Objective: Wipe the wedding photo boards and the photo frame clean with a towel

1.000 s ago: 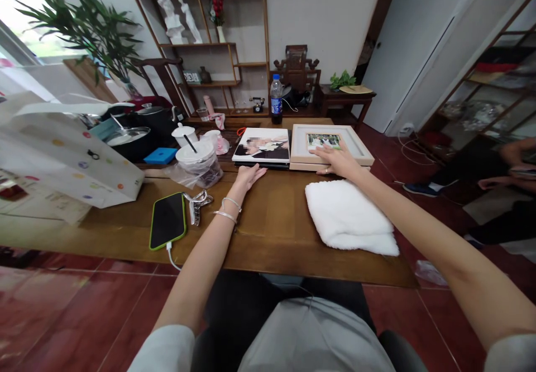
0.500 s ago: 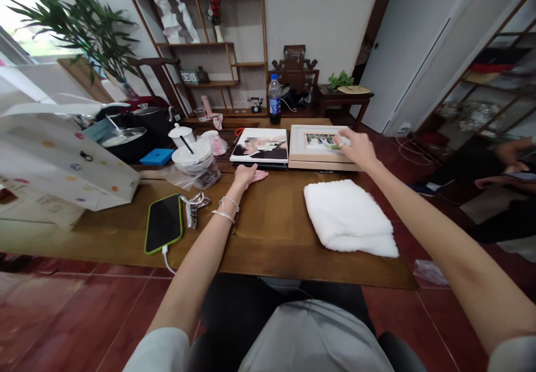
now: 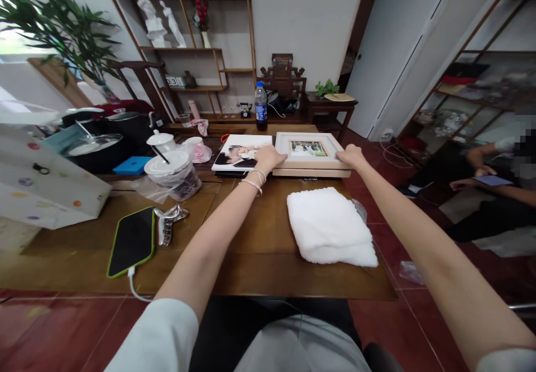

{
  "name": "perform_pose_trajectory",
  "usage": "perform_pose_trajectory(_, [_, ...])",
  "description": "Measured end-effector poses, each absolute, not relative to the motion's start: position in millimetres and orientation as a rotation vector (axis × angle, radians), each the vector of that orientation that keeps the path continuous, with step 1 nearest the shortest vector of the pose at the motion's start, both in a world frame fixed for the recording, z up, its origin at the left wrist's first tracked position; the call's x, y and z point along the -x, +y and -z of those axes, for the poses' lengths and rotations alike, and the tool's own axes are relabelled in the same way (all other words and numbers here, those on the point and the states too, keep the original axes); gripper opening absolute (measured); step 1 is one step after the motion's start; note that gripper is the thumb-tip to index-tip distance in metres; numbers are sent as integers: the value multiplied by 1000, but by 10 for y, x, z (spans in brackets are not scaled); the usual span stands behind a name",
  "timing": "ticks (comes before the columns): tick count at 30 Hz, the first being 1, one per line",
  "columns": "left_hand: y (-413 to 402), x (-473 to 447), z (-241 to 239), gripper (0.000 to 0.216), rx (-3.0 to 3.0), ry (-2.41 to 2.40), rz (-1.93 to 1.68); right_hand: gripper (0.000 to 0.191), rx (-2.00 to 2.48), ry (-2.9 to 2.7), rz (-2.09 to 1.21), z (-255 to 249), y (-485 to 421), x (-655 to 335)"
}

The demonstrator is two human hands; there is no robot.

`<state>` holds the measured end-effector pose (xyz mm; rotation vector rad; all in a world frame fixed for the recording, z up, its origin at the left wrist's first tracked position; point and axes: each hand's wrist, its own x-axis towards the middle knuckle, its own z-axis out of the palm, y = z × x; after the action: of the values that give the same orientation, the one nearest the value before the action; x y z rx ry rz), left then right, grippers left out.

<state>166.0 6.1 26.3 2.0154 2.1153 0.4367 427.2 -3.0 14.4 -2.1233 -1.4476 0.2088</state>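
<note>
A picture frame [image 3: 329, 143] with a pale wooden border and a small outdoor photo lies on the table, apparently on top of another light wooden frame [image 3: 310, 172]. My left hand [image 3: 270, 158] is closed on its left edge, thumb over the rim. On the opposite side, my right hand [image 3: 352, 156] grips the right edge near the front corner. A photo album [image 3: 228, 157] with a portrait cover lies just left of the frame, its right part hidden behind my left hand. A folded white towel [image 3: 330, 227] rests in front of the frame.
Left on the wooden table [image 3: 259, 254] are a charging phone [image 3: 132, 242], a hair claw clip [image 3: 168, 224], a lidded plastic cup [image 3: 171, 171], a blue box [image 3: 133, 165] and a paper bag [image 3: 50, 176]. A bottle [image 3: 261, 109] stands behind. A person [image 3: 481, 176] sits at right.
My left hand has moved from the table edge by the album up to the frame's left edge. My right hand has moved from over the photo to the right edge and closed there.
</note>
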Motion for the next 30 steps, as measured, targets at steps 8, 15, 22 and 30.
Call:
perform_pose_trajectory(8, [80, -1728, -239, 41, -2234, 2113, -441, 36, 2215, -1477, -108, -242, -118, -4212])
perform_pose_trajectory(15, [-19, -1622, -491, 40, -2239, 1930, -885, 36, 2072, -1491, 116, -609, -356, -4272])
perform_pose_trajectory(22, [-528, -1234, -739, 39, -1534, 1059, -1313, 27, 1700, -1494, 164, -798, -895, -4031])
perform_pose_trajectory(30, [-1833, -767, -628, 36, -971, 1002, -1386, 48, 1443, -1990, -479, -673, -1805, -3882])
